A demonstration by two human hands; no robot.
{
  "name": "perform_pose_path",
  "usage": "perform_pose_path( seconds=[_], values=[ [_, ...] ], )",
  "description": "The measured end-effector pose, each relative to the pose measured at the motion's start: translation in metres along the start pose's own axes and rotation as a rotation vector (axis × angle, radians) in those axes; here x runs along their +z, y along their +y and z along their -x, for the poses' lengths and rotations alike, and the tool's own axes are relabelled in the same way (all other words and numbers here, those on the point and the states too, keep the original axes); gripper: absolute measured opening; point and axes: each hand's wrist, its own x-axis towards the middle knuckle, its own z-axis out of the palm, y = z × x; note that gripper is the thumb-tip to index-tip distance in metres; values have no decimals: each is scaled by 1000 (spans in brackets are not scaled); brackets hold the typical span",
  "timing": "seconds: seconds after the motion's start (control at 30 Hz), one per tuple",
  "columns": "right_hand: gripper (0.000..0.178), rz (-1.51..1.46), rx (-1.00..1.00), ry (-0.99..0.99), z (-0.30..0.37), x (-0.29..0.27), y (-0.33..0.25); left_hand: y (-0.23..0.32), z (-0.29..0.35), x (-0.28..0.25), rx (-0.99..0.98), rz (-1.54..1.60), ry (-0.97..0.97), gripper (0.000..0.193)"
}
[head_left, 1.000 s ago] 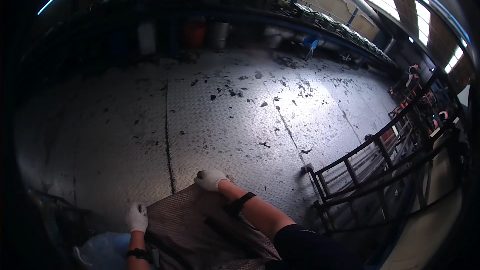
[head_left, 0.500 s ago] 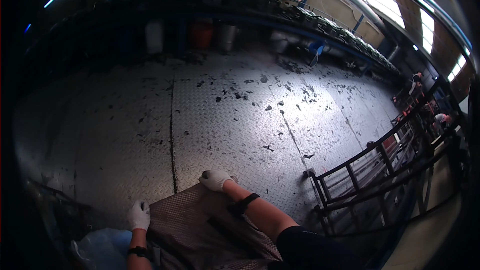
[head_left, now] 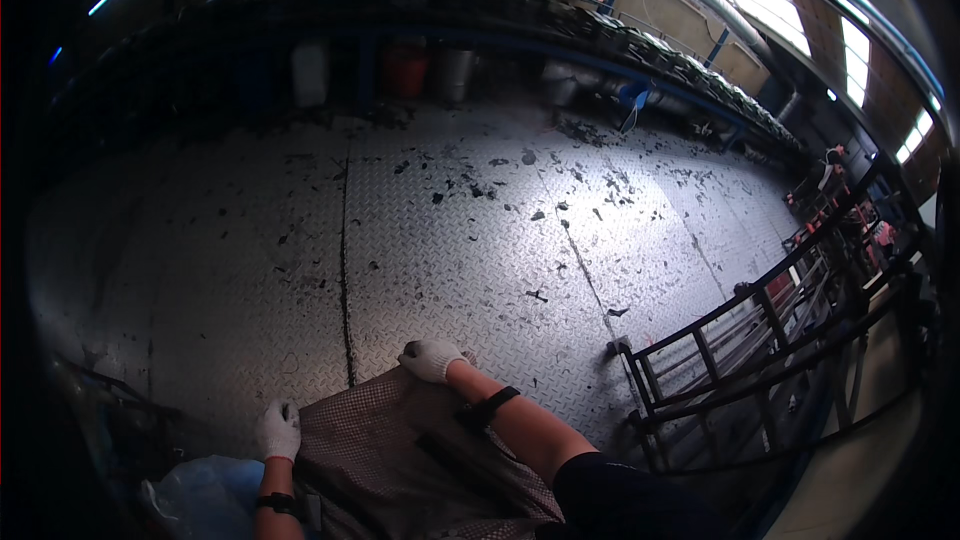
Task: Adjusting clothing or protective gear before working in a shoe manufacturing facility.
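A brown woven-looking cloth with a dotted, mesh-like pattern spreads in front of me at the lower middle, its upper edge stretched between my hands. My left hand, in a white glove, is closed on the cloth's left corner. At the far right corner, my right hand, gloved too, grips the edge with its fingers curled round it. Both wrists carry black bands. A dark strip crosses the cloth near its middle, and its lower part sags in folds. Beside my left wrist lies a bluish clear plastic bag.
Scattered dark scraps lie on the steel tread-plate floor. A black metal rack stands at the right. Under a long bench at the back are a white container, a red bucket and a blue object. People work at far right.
My hands and the cloth stay in almost the same place. Far off at the right, the people behind the rack have shifted slightly.
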Motion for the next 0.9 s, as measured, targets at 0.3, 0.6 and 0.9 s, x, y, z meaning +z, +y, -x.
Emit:
perform_pose_path(
  seconds=[0.3, 0.6, 0.9],
  values=[
    [51, 20, -22, -28, -1, -2, 2, 5, 1, -4, 10, -1, -5, 20],
    [47, 12, 3, -25, -1, 0, 0, 2, 2, -1, 3, -21, 2, 20],
    [50, 16, -8, -28, -4, 1, 4, 7, 2, -3, -6, -21, -1, 21]
  ],
)
